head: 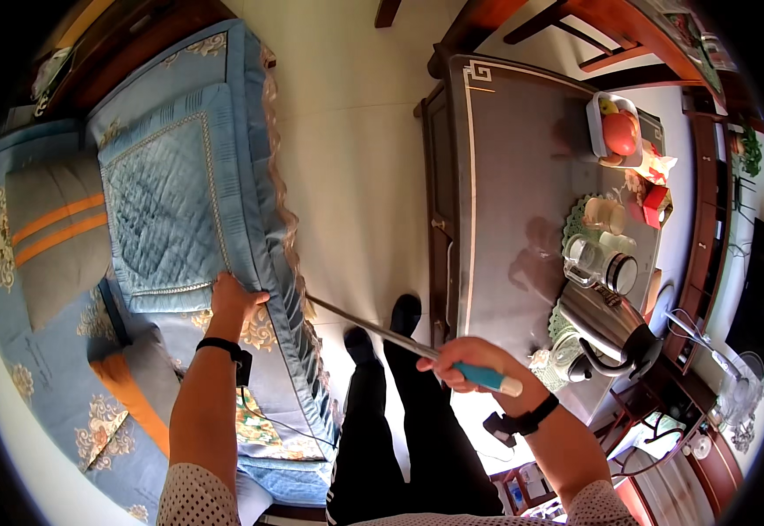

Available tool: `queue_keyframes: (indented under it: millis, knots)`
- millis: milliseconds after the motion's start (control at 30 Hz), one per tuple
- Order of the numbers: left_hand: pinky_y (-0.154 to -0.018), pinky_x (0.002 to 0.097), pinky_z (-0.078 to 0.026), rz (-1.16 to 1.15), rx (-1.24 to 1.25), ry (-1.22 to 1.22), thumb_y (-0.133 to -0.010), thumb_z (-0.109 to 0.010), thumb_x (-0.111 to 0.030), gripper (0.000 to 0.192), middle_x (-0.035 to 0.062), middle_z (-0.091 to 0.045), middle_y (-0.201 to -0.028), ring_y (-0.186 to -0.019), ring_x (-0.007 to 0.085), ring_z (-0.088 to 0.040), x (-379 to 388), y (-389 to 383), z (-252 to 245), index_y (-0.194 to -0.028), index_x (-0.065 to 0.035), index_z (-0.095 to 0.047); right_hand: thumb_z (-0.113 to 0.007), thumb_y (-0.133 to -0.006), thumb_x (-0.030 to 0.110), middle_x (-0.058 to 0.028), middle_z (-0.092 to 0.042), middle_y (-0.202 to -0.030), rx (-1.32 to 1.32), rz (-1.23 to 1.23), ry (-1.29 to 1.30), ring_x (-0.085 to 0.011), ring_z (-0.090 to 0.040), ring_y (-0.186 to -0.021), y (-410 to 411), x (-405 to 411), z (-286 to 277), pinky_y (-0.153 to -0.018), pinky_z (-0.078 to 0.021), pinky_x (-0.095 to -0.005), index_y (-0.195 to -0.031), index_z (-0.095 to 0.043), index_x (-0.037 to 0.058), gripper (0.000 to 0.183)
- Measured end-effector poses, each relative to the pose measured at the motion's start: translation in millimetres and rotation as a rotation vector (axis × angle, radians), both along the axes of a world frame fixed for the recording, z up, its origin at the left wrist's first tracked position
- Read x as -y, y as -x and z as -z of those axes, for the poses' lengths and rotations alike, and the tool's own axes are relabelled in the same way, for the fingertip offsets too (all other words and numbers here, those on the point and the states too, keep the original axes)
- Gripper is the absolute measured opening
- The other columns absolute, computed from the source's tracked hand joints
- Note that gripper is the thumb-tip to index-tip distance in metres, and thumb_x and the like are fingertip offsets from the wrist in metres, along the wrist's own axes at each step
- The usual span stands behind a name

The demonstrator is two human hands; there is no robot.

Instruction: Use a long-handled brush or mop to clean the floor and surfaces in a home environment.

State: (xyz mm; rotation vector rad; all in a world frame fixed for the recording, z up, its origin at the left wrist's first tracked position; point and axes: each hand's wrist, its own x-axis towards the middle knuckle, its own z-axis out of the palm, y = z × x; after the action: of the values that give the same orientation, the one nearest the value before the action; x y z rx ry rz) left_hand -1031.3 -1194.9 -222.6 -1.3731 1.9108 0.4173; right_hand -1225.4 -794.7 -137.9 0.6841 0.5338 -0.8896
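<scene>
My right hand (470, 368) is closed around the teal grip of a long metal pole (382, 330). From the hand the pole runs left toward the ruffled edge of the sofa cover, where its far end is hidden. My left hand (234, 299) rests at the near corner of a blue quilted seat pad (165, 204), thumb spread toward the sofa's front edge; whether its fingers grip the fabric is unclear. The pad lies on the sofa's blue floral cover (290, 421). Both wrists wear black bands with small devices.
Grey and orange cushions (59, 230) lie on the sofa. To the right, a table (507, 171) bears a fruit container (615, 131), glass jars (599, 263) and a steel electric kettle (608, 322). Tiled floor (355, 164) runs between them, with my feet on it. A fan (740, 388) stands farther right.
</scene>
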Motion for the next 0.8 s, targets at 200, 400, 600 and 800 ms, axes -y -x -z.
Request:
queue_keyframes:
  millis: [200,400,600,800]
  knots:
    - [-0.093,0.0397,-0.051,-0.012,0.029,0.012,-0.059,-0.091,-0.038,0.089,0.0253,-0.058,-0.119,-0.112,0.0368,-0.059,4.7,-6.1,2.7,-0.118,0.0087,-0.044,-0.046,-0.091,0.007,-0.0021,-0.049,-0.058,0.123,0.367,0.046,-0.0124,-0.042,-0.038,42.3,16.0,-18.2,-0.035,-0.0358,-0.0246,-0.117,-0.056,-0.007,0.031]
    - [-0.09,0.0391,-0.052,0.043,0.013,0.035,-0.053,-0.092,-0.042,0.091,0.0246,-0.061,-0.113,-0.108,0.0375,-0.061,7.4,-9.4,8.9,-0.113,0.0094,-0.047,-0.044,-0.092,0.01,-0.0017,-0.043,-0.055,-0.143,0.466,-0.122,-0.0119,-0.04,-0.038,47.8,-14.1,-80.0,-0.035,-0.0325,-0.0251,-0.127,-0.048,-0.008,0.039]
    - [-0.089,0.0385,-0.052,0.008,0.003,0.048,-0.052,-0.093,-0.041,0.089,0.0246,-0.061,-0.113,-0.108,0.0361,-0.061,7.7,-13.0,11.9,-0.111,0.0087,-0.048,-0.051,-0.088,0.007,-0.0028,-0.044,-0.054,-0.245,0.092,-0.159,-0.0111,-0.041,-0.04,12.8,-21.8,-116.9,-0.038,-0.033,-0.024,-0.126,-0.049,-0.0088,0.042]
    - [-0.089,0.0384,-0.053,0.021,0.007,0.032,-0.052,-0.093,-0.043,0.092,0.0243,-0.061,-0.113,-0.108,0.035,-0.062,8.4,-10.8,11.7,-0.112,0.0089,-0.046,-0.056,-0.088,0.01,-0.0005,-0.045,-0.056,-0.184,-0.09,-0.07,-0.0081,-0.04,-0.043,0.3,0.4,-64.3,-0.04,-0.0305,-0.0214,-0.116,-0.06,-0.0042,0.032]
